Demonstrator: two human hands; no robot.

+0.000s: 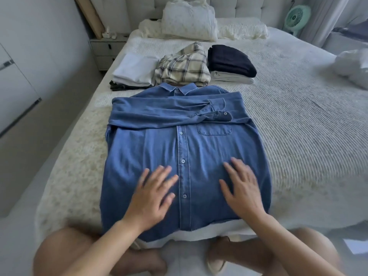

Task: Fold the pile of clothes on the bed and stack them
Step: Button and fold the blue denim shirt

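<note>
The blue denim button-up shirt (pixel 187 156) lies face-up on the near part of the bed w/ the white textured bedspread (pixel 298 126), collar at the far end, hem hanging a bit over the near edge. Both sleeves are crossed over the chest, cuffs ending right of centre just above the pocket, prob. so the body makes a tidy rectangle before the next fold.

Left hand (pixel 153 194) lies flat on the shirt just left of the button placket, fingers spread & straight, gripping nothing. Right hand (pixel 243 188) likewise flat & spread, just right of the placket. Both look blurred; seems to be smoothing the fabric so creases don't get folded in.

Far side of the shirt, three finished stacks in a row: white folded stack (pixel 133 70) at left, cream plaid flannel shirt (pixel 183 66) in the middle, just beyond the collar, dark navy folded knit (pixel 231 60) on pale folded cloth at right. Kept near so the next piece has a short trip.
</note>
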